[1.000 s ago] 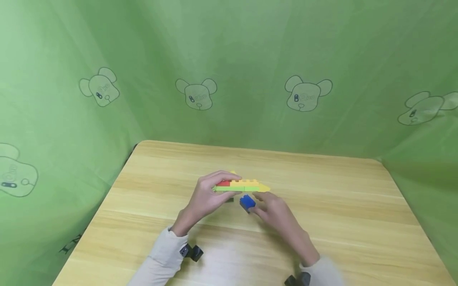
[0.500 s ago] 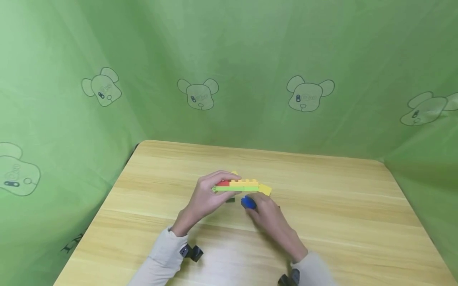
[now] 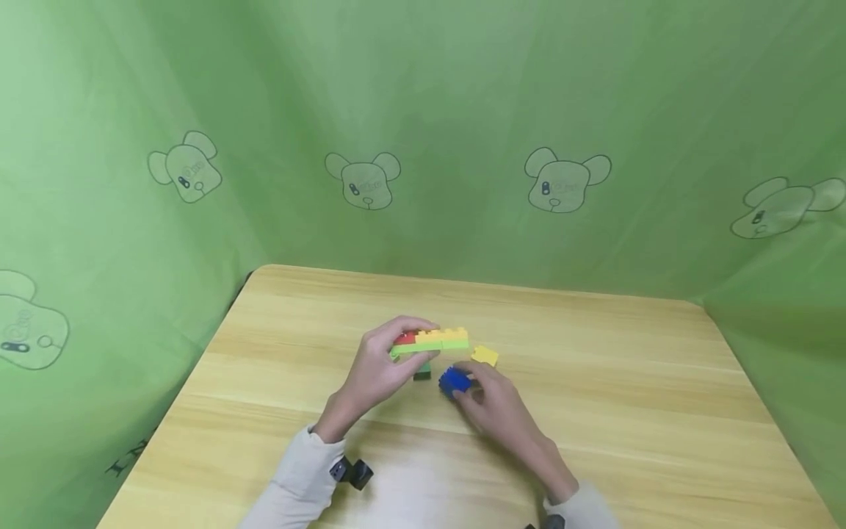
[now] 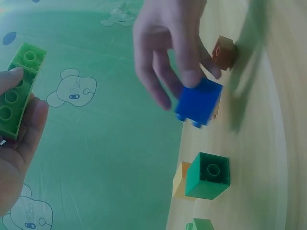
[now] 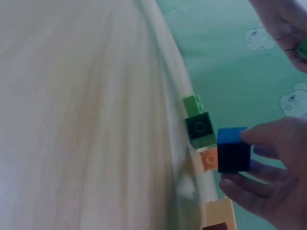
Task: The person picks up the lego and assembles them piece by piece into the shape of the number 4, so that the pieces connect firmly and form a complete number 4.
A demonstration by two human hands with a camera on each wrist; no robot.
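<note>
My left hand (image 3: 380, 360) grips a stack of joined toy bricks (image 3: 443, 340), with light green below and red and yellow on top. In the left wrist view the light green underside (image 4: 12, 103) of that stack faces the camera. My right hand (image 3: 499, 400) pinches a blue brick (image 3: 454, 381) between thumb and fingers, just below and right of the stack and apart from it. The wrist views show the blue brick (image 5: 233, 149) held off the table, its studs pointing away from the palm (image 4: 197, 101). The fingers of my left hand hide the stack's left end.
Loose bricks lie on the wooden table (image 3: 595, 382): a dark green one (image 3: 421, 372) under the left hand, a yellow one (image 3: 485, 356) beyond the right fingers. The wrist views add a light green brick (image 5: 192, 105), an orange one (image 5: 209, 159) and a brownish one (image 4: 224, 52). A green curtain surrounds the table.
My right hand has closed in on the blue brick and turned it. The stack in my left hand has shifted slightly left and tilted, its right end rising.
</note>
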